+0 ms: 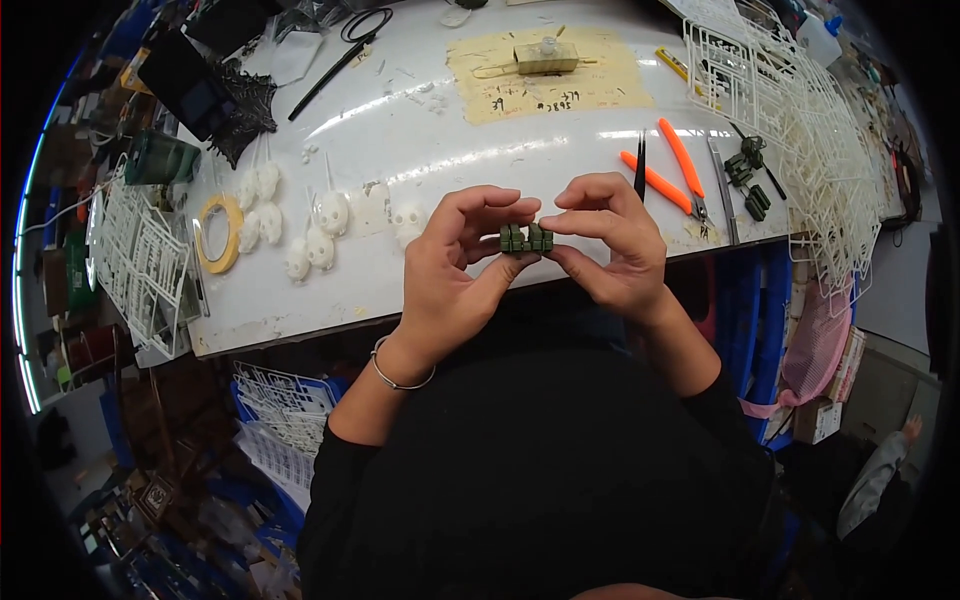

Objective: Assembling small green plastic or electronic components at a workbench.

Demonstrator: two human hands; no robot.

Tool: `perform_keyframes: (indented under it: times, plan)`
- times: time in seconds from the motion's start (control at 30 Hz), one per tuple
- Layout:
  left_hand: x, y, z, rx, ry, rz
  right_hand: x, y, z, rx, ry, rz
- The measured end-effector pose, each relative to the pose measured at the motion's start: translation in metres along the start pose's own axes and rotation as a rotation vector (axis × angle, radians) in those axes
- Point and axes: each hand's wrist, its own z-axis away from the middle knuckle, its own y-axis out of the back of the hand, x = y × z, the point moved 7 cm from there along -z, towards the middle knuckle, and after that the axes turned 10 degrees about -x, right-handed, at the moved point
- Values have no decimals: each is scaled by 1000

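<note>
White counter, sprues piled at its right edge. Dark-green ribbed model part held up by the near edge — left hand and right hand pinch opposite ends, fingers narrow on it. Handling, my judgement: light, even pressure, ends level, thumbs braced underneath — no twisting, small ribs could snap.

Tabletop: bright, glare streaks visible from here
Light strip: glowing at left, bent by distortion
Black shirt: dark, detail lost
Corners: blackened, straight lines bowing nearby
</note>
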Motion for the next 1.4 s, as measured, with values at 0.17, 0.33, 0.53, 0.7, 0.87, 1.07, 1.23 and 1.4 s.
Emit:
perform_keyframes:
  times: [0.17, 0.33, 0.53, 0.7, 0.87, 1.07, 1.23, 1.4]
  plan:
    - [6, 1, -1, -91, -74, -384, 1, 6, 3, 6, 10, 0]
    - [-10, -4, -1, -1, 65, 354, -10, 0, -7, 55, 31, -20]
    - [2, 1, -5, 230, -37, 17, -14, 5, -7, 81, -19, -78]
    - [17, -2, -6, 60, -217, -351, -27, 5, -14, -67, -63, 424]
    - [-2, 3, -4, 47, -85, -125, -21, 4, -13, -36, -28, 293]
    - [5, 2, -5, 70, -116, -201, -1, 11, -4, -4, -64, 45]
    - [2, -6, -9, 60, -85, -176, 8, 16, 2, -2, -80, -121]
    - [0, -11, -12, -5, -93, -202, 13, 18, 6, -4, -72, -154]
